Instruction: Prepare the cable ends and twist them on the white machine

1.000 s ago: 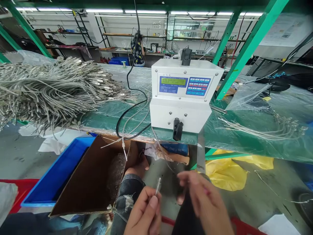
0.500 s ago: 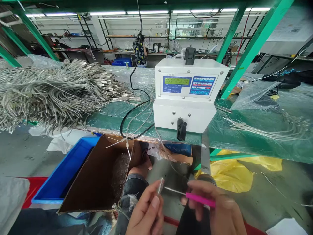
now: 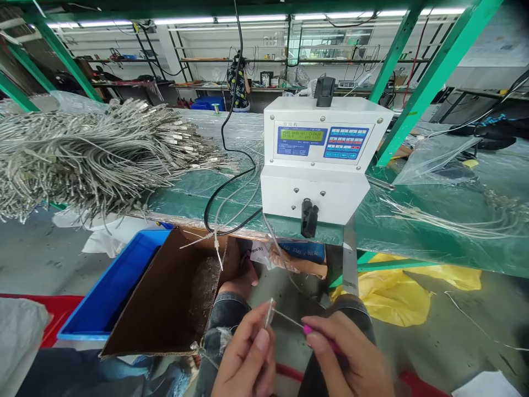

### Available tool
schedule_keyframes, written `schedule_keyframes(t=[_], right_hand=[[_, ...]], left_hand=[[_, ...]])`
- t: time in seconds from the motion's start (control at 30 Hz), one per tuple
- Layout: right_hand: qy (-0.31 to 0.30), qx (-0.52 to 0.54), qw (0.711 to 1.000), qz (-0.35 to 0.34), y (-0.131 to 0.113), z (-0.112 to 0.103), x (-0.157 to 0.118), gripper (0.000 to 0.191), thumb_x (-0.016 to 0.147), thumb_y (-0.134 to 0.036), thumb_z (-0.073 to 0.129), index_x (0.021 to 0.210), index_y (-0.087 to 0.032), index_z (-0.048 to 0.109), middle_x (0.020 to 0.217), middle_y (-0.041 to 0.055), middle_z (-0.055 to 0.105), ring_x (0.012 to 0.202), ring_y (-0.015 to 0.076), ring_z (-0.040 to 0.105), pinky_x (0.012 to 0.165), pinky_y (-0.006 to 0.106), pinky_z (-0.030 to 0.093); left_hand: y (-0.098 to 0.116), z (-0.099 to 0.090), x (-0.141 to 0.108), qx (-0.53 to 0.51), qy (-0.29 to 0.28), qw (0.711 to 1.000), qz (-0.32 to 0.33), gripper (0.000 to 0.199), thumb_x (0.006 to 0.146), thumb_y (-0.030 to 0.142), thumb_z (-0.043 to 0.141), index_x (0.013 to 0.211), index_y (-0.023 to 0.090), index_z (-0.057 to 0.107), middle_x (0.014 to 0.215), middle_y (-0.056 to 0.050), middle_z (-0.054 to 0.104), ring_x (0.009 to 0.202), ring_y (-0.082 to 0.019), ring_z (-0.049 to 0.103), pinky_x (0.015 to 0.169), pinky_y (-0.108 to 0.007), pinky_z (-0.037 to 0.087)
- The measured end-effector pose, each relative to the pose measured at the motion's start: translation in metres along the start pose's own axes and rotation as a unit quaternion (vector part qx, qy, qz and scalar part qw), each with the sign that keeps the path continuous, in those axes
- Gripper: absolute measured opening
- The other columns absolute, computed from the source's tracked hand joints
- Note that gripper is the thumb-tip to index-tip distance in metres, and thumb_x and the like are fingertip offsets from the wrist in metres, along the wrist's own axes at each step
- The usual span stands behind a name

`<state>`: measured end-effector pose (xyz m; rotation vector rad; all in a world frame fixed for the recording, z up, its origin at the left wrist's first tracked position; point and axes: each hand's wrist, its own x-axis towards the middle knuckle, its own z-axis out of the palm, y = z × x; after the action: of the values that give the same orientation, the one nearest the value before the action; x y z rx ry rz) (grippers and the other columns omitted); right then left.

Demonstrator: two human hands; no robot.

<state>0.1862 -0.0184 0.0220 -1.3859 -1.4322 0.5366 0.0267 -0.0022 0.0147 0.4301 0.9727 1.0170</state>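
My left hand pinches a small silvery cable end between thumb and fingers, its tip pointing up. Most of that piece is hidden in the hand. In my right hand is a pink-handled tool with a thin metal shaft, an awl or a slim screwdriver; I cannot tell which. Its tip meets or almost meets the cable end. Both hands are low in the view, above my knees. Ahead stands a white wire-twisting machine with a lit display and a black clamp on its front.
A big heap of braided cables lies on the left of the green bench. More cables lie at right. Below are an open cardboard box, a blue bin and a yellow sheet. A person sits far behind.
My right hand has moved left and turned its grip on the pink handle, bringing the shaft's tip to the cable end. The left hand stays nearly in place.
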Motion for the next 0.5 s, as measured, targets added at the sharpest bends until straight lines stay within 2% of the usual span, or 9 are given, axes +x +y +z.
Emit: schedule_keyframes(t=[0.3,0.5], right_hand=[[-0.006,-0.064,0.998,-0.022,0.006,0.005,-0.002,0.022,0.099,-0.035,0.052,0.096,-0.025,0.072,0.073,-0.0009,0.066,0.061,0.012,0.066,0.056,0.017,0.051],[-0.009,-0.199,0.977,-0.074,0.01,0.022,-0.014,0.037,0.105,-0.038,0.033,0.103,-0.025,0.068,0.083,-0.0008,0.077,0.064,0.0139,0.074,0.055,0.02,0.052]], left_hand=[[-0.002,0.0,0.001,0.012,-0.003,1.0,0.013,0.046,0.072,0.051,0.081,0.113,0.031,0.074,0.061,0.006,0.05,0.04,-0.001,0.034,0.044,-0.021,0.018],[-0.005,0.006,-0.001,0.067,0.052,0.995,0.056,0.049,0.072,0.054,0.08,0.114,0.03,0.075,0.064,0.005,0.049,0.045,-0.004,0.038,0.045,-0.02,0.025]])
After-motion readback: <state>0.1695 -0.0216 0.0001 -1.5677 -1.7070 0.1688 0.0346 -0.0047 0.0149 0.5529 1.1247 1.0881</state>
